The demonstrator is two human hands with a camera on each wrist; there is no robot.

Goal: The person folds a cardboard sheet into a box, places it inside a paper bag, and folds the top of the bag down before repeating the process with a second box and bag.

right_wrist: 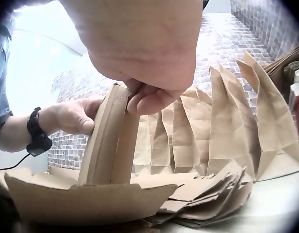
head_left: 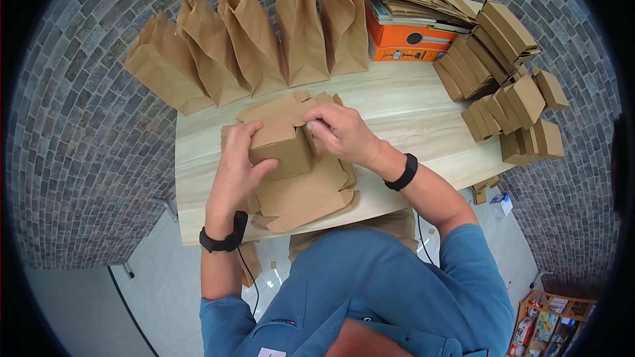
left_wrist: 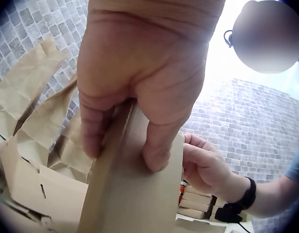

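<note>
A partly folded brown cardboard box (head_left: 281, 158) stands on a stack of flat cardboard blanks (head_left: 297, 195) at the table's near side. My left hand (head_left: 236, 170) grips the box from the left, thumb on its near face and fingers over the top. In the left wrist view, that thumb and the fingers straddle one long edge of the box (left_wrist: 135, 194). At the box's right end, my right hand (head_left: 345, 133) pinches a flap by the upper corner with curled fingers. The right wrist view shows those fingertips at the top of the box's open side (right_wrist: 125, 141).
Several upright paper bags (head_left: 301, 33) line the table's back edge. An orange box (head_left: 403, 43) with flat cardboard on top stands at the back right. Stacks of folded small boxes (head_left: 509, 102) fill the right end of the table (head_left: 410, 119).
</note>
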